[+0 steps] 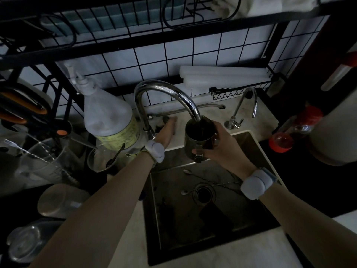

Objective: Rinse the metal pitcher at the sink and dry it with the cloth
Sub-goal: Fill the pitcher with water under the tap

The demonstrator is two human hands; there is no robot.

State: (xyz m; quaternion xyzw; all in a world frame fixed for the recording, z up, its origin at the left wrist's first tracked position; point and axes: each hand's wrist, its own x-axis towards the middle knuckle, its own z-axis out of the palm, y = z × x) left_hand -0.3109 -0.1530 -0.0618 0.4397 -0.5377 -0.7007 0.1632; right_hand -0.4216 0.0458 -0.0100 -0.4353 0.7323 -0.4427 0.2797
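Note:
My right hand [222, 144] grips the metal pitcher [195, 144] by its handle side and holds it upright over the sink [173, 219], its dark mouth directly under the spout of the curved chrome tap [164, 89]. My left hand [168, 130] reaches behind the tap base onto the counter ledge, its fingers resting at a small dark lever or knob there; whether it grips it is unclear. A pale cloth [260, 4] hangs over the top rack at the upper right. I cannot make out running water in the dim light.
Long spoons [212, 182] lie in the sink beside the drain [202, 194]. A big pump bottle [108, 117] stands left of the tap, with cups, glasses and utensils further left. A small second tap [245, 107] and red-capped bottles [295, 130] are to the right.

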